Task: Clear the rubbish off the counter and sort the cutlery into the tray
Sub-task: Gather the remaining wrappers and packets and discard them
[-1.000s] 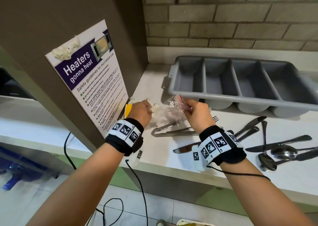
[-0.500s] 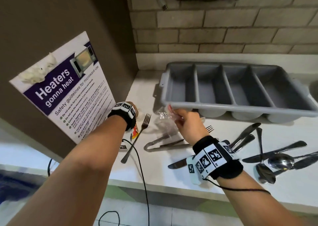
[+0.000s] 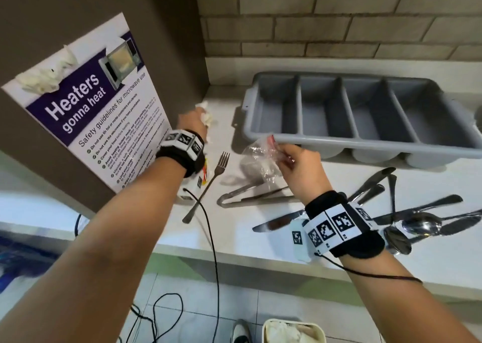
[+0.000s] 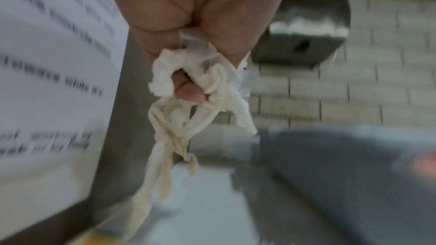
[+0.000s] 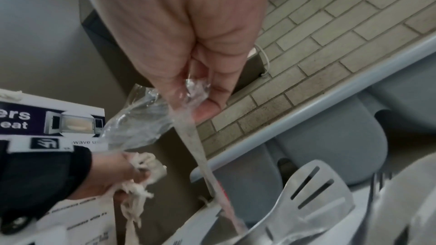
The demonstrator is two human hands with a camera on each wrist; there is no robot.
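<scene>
We see the left hand (image 3: 191, 123) clenched round crumpled white tissue (image 4: 179, 100) at ten o'clock above the counter (image 3: 234, 233), and the right hand (image 3: 302, 170) pinching a clear plastic wrapper (image 3: 258, 157) just before the grey tray (image 3: 365, 113), cutlery (image 3: 417, 222) lying at four o'clock

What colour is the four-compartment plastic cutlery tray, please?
Grey; the four-compartment plastic cutlery tray shows best in the head view.

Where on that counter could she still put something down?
The counter is bare between the brown panel and the grey tray, and along its front edge between the lone fork and the knife. Right of the tongs, the cutlery pile crowds it.
</scene>
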